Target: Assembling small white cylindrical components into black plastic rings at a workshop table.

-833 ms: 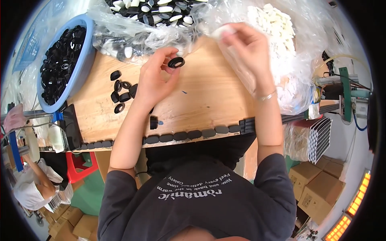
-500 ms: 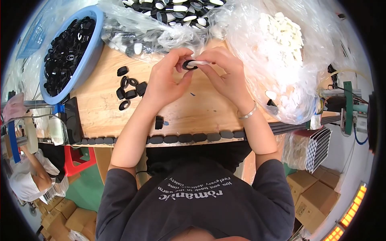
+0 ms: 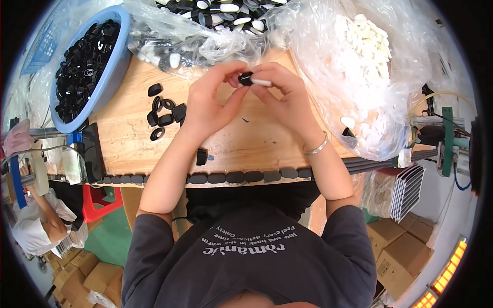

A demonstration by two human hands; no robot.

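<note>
Over the middle of the wooden table, my left hand [image 3: 211, 102] pinches a small round black cap [image 3: 245, 78] between thumb and fingers. My right hand [image 3: 285, 97], with a bracelet on its wrist, is closed on a flat white oval piece [image 3: 263, 82]. One end of that white piece meets the black cap, though the fingers partly hide the contact. Left of my left forearm lie several loose black ring-shaped caps [image 3: 165, 119]. Another black cap [image 3: 202, 156] lies beside that forearm, near the table's front edge.
A blue basin [image 3: 123, 51] full of black caps stands at the left. Clear plastic bags hold mixed black and white pieces [image 3: 226, 19] at the back and white pieces [image 3: 364, 43] at the right. Dark pads [image 3: 236, 177] line the front edge. Another person's arm [image 3: 46, 208] shows far left.
The black cap has turned in my fingers, from showing its open ring to showing its dark side. The white piece has tilted with it, and both hands stay in nearly the same place.
</note>
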